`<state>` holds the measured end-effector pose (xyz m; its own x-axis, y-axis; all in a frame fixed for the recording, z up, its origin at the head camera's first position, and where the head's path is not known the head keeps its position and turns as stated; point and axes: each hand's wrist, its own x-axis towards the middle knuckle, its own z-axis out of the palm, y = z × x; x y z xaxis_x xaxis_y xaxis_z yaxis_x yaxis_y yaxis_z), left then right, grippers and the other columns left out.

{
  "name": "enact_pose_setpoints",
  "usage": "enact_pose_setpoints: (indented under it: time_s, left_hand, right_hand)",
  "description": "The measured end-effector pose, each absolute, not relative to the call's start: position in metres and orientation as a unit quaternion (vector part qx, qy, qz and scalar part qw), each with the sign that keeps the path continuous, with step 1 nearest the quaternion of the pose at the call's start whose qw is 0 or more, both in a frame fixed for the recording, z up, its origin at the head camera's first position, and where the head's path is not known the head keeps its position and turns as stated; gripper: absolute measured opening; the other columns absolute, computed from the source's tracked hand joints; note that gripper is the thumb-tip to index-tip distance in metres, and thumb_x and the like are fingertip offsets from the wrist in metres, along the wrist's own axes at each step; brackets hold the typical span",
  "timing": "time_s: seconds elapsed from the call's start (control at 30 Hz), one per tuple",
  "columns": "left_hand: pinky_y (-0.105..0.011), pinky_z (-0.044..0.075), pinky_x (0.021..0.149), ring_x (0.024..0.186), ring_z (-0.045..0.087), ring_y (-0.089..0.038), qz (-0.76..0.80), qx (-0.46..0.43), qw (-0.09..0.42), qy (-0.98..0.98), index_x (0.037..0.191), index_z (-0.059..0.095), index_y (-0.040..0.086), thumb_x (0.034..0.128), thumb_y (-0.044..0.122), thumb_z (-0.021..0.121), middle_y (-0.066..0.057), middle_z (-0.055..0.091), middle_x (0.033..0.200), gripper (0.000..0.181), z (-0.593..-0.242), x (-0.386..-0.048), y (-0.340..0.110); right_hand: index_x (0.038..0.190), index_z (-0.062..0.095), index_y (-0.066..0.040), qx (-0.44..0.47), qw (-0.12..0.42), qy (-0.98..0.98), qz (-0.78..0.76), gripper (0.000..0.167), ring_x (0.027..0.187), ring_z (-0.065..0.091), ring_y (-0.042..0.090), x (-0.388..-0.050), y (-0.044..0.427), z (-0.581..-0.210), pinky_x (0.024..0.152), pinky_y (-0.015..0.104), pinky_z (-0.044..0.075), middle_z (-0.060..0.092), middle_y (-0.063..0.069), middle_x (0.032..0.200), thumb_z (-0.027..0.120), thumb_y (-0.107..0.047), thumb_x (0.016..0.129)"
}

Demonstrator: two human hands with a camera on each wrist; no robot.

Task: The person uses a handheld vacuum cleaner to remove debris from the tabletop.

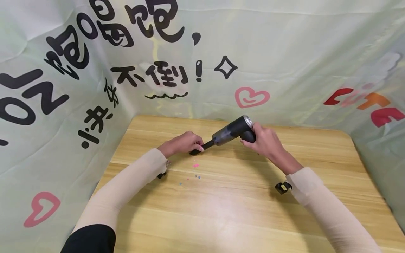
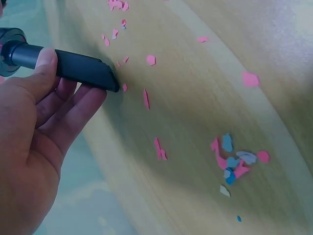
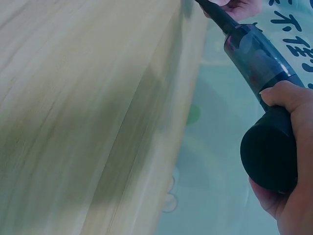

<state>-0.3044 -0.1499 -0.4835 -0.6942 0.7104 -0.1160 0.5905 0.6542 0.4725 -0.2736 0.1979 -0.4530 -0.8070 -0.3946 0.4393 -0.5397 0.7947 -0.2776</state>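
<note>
A black handheld vacuum (image 1: 228, 133) with a clear middle section slants down to the left over the wooden table. My right hand (image 1: 265, 142) grips its handle at the silver-capped end; the right wrist view shows fingers around the dark body (image 3: 269, 147). The narrow nozzle (image 2: 80, 67) is pinched between the thumb and fingers of my left hand (image 2: 44, 112), close to its slanted tip. Pink paper bits (image 2: 151, 59) lie beside the tip, and a small cluster of pink, blue and pale bits (image 2: 232, 162) lies farther off on the tabletop.
The light wooden table (image 1: 202, 211) has its back edge against a pale printed cloth (image 1: 294, 63) with black characters and pink hearts. Cloth also hangs along the left and right sides. Small black devices (image 1: 283, 187) are worn at both wrists.
</note>
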Motion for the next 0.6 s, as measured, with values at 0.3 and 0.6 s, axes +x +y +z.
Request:
enact_pose_setpoints:
  time_s: [0.3,0.6]
  left_hand:
    - [-0.022,0.04,0.062,0.057,0.044,-0.006,0.243,0.361,0.163,0.886,0.094,0.071,0.013,0.1016,0.031,0.068,-0.005,0.068,0.079,0.02,-0.481,-0.296,-0.14]
    - [-0.02,0.041,0.062,0.059,0.045,-0.004,0.245,0.369,0.162,0.882,0.096,0.074,0.013,0.1006,0.029,0.07,-0.004,0.071,0.081,0.018,-0.482,-0.29,-0.131]
  right_hand:
    - [0.09,0.052,-0.003,0.268,0.201,-0.925,0.178,0.048,0.048,0.045,0.019,-0.268,0.208,-0.442,0.048,0.031,0.037,0.055,0.008,0.063,0.091,-0.028,0.076]
    - [0.088,0.051,-0.004,0.283,0.209,-0.918,0.184,0.05,0.049,0.045,0.017,-0.266,0.218,-0.443,0.048,0.029,0.037,0.056,0.008,0.064,0.093,-0.027,0.074]
